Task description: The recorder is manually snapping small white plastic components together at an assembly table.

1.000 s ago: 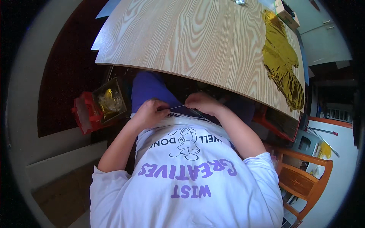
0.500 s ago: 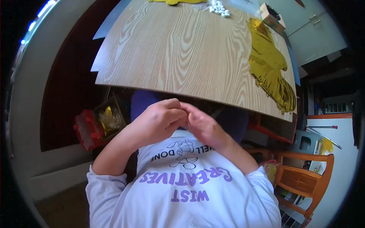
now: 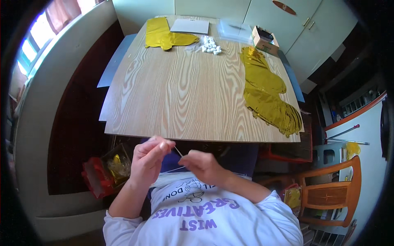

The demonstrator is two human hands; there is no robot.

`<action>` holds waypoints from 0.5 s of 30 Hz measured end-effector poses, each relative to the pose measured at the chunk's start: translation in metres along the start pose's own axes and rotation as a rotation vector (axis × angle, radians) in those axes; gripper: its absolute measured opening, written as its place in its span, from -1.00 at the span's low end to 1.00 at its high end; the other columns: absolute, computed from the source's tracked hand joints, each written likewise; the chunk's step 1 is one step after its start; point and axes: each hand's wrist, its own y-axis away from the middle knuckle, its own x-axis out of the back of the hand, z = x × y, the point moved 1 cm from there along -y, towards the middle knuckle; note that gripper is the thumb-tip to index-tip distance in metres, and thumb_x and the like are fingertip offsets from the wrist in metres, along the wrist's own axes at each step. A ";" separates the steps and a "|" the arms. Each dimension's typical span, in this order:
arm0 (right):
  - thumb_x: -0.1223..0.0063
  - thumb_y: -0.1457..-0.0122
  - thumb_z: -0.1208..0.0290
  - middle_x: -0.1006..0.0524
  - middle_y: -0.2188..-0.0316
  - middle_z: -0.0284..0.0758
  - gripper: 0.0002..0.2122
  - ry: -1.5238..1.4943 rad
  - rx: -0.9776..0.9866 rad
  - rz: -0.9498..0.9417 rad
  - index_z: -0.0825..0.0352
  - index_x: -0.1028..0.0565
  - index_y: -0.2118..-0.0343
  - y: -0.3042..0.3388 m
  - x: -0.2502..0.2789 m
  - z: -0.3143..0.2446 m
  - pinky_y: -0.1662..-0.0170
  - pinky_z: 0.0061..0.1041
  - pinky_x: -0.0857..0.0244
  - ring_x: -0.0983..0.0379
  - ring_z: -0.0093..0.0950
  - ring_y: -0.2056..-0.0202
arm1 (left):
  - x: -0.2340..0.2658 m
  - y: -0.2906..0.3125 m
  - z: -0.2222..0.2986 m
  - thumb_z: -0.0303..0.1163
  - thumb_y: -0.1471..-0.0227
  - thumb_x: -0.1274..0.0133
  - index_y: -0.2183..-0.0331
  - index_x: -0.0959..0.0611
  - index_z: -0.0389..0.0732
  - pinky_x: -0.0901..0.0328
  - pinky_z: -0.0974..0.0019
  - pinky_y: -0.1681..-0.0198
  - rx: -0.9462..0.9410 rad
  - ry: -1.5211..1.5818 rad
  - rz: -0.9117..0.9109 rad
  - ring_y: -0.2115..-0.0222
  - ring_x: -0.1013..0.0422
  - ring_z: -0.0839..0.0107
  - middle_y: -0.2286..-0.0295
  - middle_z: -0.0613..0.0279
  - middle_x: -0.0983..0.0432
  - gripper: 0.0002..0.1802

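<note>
Red box (image 3: 95, 180) with gold contents on the floor at 8 o'clock, below the worktop's near left corner.

Left hand (image 3: 150, 158) raised just under the near edge of the worktop (image 3: 184, 94), at about 7 o'clock from centre; fingers curled, thumb and fingertips (image 3: 164, 144) in a narrow pinched grip on one end of a thin thread (image 3: 179, 151). Thread stretched short between both hands, slanting down toward 5 o'clock, hard to follow beyond that.

Right hand (image 3: 203, 166) just beside the left, at 6 o'clock, fingers folded in, narrow grip closed on the other end of the thread. Hands near each other, not touching, both in front of the chest in a white shirt (image 3: 205, 217) with purple print.

On the worktop, well apart from the hands: gold foil balloon (image 3: 164, 37) flat at 11 o'clock, grey sheet (image 3: 189, 26) at 12 o'clock beside it, small pile of white bits (image 3: 211, 45) just right of that balloon, clear plastic lid (image 3: 234, 29) and cardboard box (image 3: 264, 40) at 1 o'clock. Long crumpled gold foil (image 3: 266, 92) lying along the right edge from 1 to 3 o'clock.

Wooden chair (image 3: 332, 192) at 4 o'clock, beside the worktop.
</note>
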 end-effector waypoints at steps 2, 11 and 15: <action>-0.04 -0.10 0.51 -0.41 0.55 -0.26 -0.92 0.231 0.098 -0.089 0.39 -0.47 0.37 -0.002 0.000 -0.023 0.46 -0.41 -0.33 -0.44 -0.30 0.50 | -0.012 -0.007 0.002 -0.60 -0.02 -0.05 0.35 -0.68 -0.32 -0.22 0.41 0.30 -0.187 -0.335 0.154 0.43 -0.33 0.48 0.43 0.21 -0.49 -0.86; -0.07 -0.04 0.53 -0.39 0.58 -0.26 -0.96 0.242 0.215 -0.170 0.33 -0.44 0.47 -0.029 0.044 -0.023 0.46 -0.36 -0.30 -0.40 -0.28 0.55 | -0.017 0.002 0.015 -0.46 0.06 -0.13 0.36 -0.69 -0.29 -0.17 0.39 0.43 -0.483 -0.110 -0.165 0.51 -0.28 0.46 0.51 0.30 -0.39 -0.84; 0.00 0.05 0.52 -0.43 0.58 -0.22 -0.94 0.210 0.288 -0.323 0.31 -0.43 0.47 -0.018 0.034 -0.059 0.41 -0.34 -0.35 -0.46 -0.25 0.50 | 0.007 -0.022 0.001 -0.50 0.15 -0.17 0.43 -0.70 -0.11 -0.19 0.31 0.37 -0.673 -0.986 -0.072 0.47 -0.32 0.40 0.49 0.32 -0.42 -0.87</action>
